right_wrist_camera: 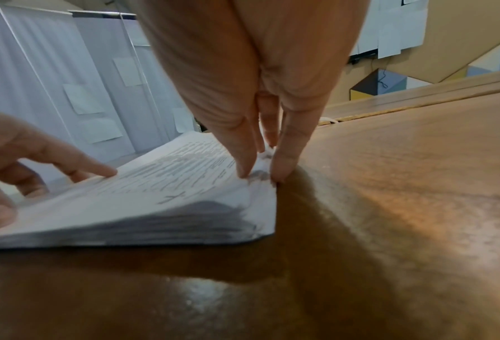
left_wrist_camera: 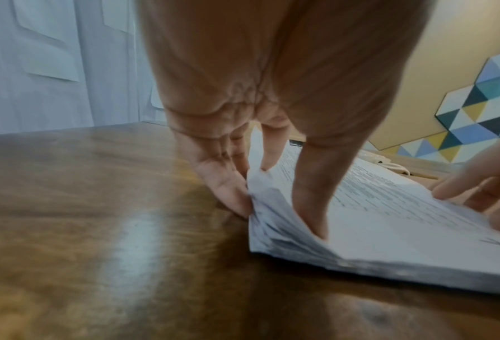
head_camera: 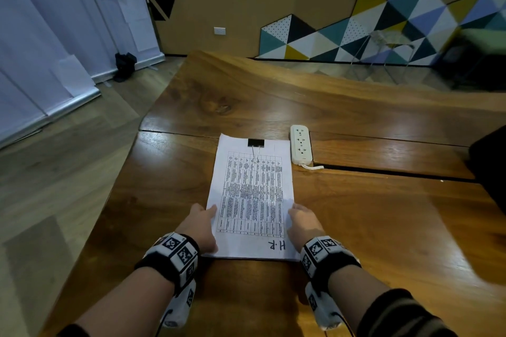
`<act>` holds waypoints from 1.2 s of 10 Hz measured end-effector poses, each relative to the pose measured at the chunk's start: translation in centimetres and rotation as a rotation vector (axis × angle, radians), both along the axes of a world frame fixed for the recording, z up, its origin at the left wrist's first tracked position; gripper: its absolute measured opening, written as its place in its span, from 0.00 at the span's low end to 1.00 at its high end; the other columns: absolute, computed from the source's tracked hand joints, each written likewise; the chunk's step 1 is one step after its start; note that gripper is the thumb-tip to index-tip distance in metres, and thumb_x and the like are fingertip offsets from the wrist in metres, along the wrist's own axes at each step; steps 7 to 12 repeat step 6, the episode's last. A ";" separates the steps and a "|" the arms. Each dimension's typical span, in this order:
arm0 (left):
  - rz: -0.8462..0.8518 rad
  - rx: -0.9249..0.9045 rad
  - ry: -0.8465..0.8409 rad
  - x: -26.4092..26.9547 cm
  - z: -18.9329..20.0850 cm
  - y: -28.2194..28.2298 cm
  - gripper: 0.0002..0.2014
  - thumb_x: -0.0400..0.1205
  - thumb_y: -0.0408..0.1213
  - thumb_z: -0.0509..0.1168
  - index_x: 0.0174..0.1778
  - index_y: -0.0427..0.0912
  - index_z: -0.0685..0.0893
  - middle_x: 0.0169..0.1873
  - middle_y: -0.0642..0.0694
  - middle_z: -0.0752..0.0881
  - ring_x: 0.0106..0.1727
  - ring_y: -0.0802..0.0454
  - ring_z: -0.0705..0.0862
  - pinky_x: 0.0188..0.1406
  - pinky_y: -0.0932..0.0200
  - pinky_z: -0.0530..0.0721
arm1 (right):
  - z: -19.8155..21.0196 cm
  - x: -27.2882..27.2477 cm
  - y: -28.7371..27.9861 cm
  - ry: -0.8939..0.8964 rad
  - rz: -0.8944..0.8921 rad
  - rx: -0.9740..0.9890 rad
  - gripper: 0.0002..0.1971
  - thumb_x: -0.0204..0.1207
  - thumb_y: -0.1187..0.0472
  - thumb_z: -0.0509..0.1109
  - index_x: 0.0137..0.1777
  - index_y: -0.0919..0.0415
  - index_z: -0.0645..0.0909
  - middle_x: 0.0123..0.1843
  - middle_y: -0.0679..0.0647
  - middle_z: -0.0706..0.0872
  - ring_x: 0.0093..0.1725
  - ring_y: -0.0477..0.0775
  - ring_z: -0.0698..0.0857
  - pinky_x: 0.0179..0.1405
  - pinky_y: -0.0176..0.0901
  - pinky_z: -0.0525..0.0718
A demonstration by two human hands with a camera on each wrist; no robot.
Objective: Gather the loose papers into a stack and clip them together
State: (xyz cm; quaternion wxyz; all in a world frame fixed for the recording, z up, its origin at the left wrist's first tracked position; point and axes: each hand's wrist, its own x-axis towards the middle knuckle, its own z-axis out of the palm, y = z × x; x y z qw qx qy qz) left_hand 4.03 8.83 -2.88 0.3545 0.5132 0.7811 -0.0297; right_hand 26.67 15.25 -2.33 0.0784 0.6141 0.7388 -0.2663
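A thick stack of white printed papers [head_camera: 252, 200] lies lengthwise on the wooden table [head_camera: 369, 221]. A black binder clip [head_camera: 256, 143] sits on the middle of its far edge, with its wire handle folded down onto the top sheet. My left hand [head_camera: 210, 210] pinches the stack's left edge near the near end. In the left wrist view my left hand [left_wrist_camera: 271, 214] has its thumb on top of the stack [left_wrist_camera: 388, 230] and its fingers against the side. My right hand [head_camera: 291, 209] pinches the right edge the same way. In the right wrist view, sheets of the stack [right_wrist_camera: 155, 195] bunch up between the thumb and fingers of my right hand [right_wrist_camera: 260, 176].
A white power strip [head_camera: 301, 145] lies just right of the stack's far corner, its cord trailing into a gap between table boards. A dark object [head_camera: 490, 167] sits at the table's right edge. The table's left edge drops to the floor close to my left arm.
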 end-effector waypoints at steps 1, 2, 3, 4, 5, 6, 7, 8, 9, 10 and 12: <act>-0.013 -0.024 0.008 0.1 0.0 0.1 0.57 0.65 0.36 0.81 0.85 0.49 0.52 0.76 0.45 0.61 0.58 0.52 0.77 0.53 0.67 0.81 | 0.0 -0.2 0.1 -0.035 0.012 0.007 0.19 0.79 0.72 0.61 0.69 0.66 0.76 0.76 0.56 0.72 0.75 0.58 0.71 0.77 0.47 0.71; -0.034 -0.040 0.045 0.3 0.1 0.2 0.56 0.64 0.37 0.82 0.84 0.48 0.55 0.77 0.44 0.59 0.64 0.46 0.80 0.58 0.61 0.85 | -0.1 -0.5 -0.1 -0.082 0.026 -0.057 0.21 0.75 0.60 0.71 0.67 0.65 0.76 0.74 0.54 0.72 0.74 0.58 0.69 0.76 0.51 0.72; -0.053 -0.043 0.083 0.6 0.3 0.5 0.53 0.64 0.37 0.82 0.82 0.47 0.59 0.76 0.43 0.59 0.64 0.43 0.81 0.59 0.57 0.86 | 0.2 -0.6 -0.7 -0.107 0.064 -0.071 0.34 0.65 0.49 0.79 0.68 0.64 0.74 0.75 0.53 0.70 0.76 0.59 0.66 0.77 0.52 0.69; -0.074 -0.070 0.117 1.0 0.7 0.6 0.51 0.64 0.38 0.82 0.80 0.46 0.60 0.74 0.42 0.60 0.64 0.41 0.81 0.61 0.52 0.86 | 0.3 -0.6 -1.0 -0.145 0.091 -0.029 0.39 0.63 0.48 0.80 0.71 0.64 0.72 0.76 0.54 0.69 0.75 0.58 0.67 0.76 0.52 0.70; -0.103 -0.093 0.170 1.6 0.9 0.5 0.52 0.64 0.41 0.83 0.80 0.45 0.60 0.73 0.40 0.62 0.68 0.39 0.78 0.65 0.48 0.84 | 0.6 -0.7 -1.1 -0.167 0.113 -0.051 0.42 0.64 0.47 0.80 0.75 0.65 0.70 0.79 0.56 0.65 0.77 0.59 0.65 0.77 0.52 0.69; -0.074 -0.097 0.168 1.7 2.0 0.6 0.57 0.65 0.44 0.82 0.84 0.45 0.53 0.78 0.37 0.60 0.76 0.36 0.70 0.71 0.43 0.78 | 1.5 -0.7 -0.8 -0.159 0.081 -0.089 0.42 0.65 0.45 0.79 0.75 0.65 0.68 0.78 0.57 0.68 0.76 0.60 0.66 0.74 0.54 0.71; -0.074 -0.097 0.168 1.7 2.0 0.6 0.57 0.65 0.44 0.82 0.84 0.45 0.53 0.78 0.37 0.60 0.76 0.36 0.70 0.71 0.43 0.78 | 1.5 -0.7 -0.8 -0.159 0.081 -0.089 0.42 0.65 0.45 0.79 0.75 0.65 0.68 0.78 0.57 0.68 0.76 0.60 0.66 0.74 0.54 0.71; -0.074 -0.097 0.168 1.7 2.0 0.6 0.57 0.65 0.44 0.82 0.84 0.45 0.53 0.78 0.37 0.60 0.76 0.36 0.70 0.71 0.43 0.78 | 1.5 -0.7 -0.8 -0.159 0.081 -0.089 0.42 0.65 0.45 0.79 0.75 0.65 0.68 0.78 0.57 0.68 0.76 0.60 0.66 0.74 0.54 0.71; -0.074 -0.097 0.168 1.7 2.0 0.6 0.57 0.65 0.44 0.82 0.84 0.45 0.53 0.78 0.37 0.60 0.76 0.36 0.70 0.71 0.43 0.78 | 1.5 -0.7 -0.8 -0.159 0.081 -0.089 0.42 0.65 0.45 0.79 0.75 0.65 0.68 0.78 0.57 0.68 0.76 0.60 0.66 0.74 0.54 0.71; -0.074 -0.097 0.168 1.7 2.0 0.6 0.57 0.65 0.44 0.82 0.84 0.45 0.53 0.78 0.37 0.60 0.76 0.36 0.70 0.71 0.43 0.78 | 1.5 -0.7 -0.8 -0.159 0.081 -0.089 0.42 0.65 0.45 0.79 0.75 0.65 0.68 0.78 0.57 0.68 0.76 0.60 0.66 0.74 0.54 0.71; -0.074 -0.097 0.168 1.7 2.0 0.6 0.57 0.65 0.44 0.82 0.84 0.45 0.53 0.78 0.37 0.60 0.76 0.36 0.70 0.71 0.43 0.78 | 1.5 -0.7 -0.8 -0.159 0.081 -0.089 0.42 0.65 0.45 0.79 0.75 0.65 0.68 0.78 0.57 0.68 0.76 0.60 0.66 0.74 0.54 0.71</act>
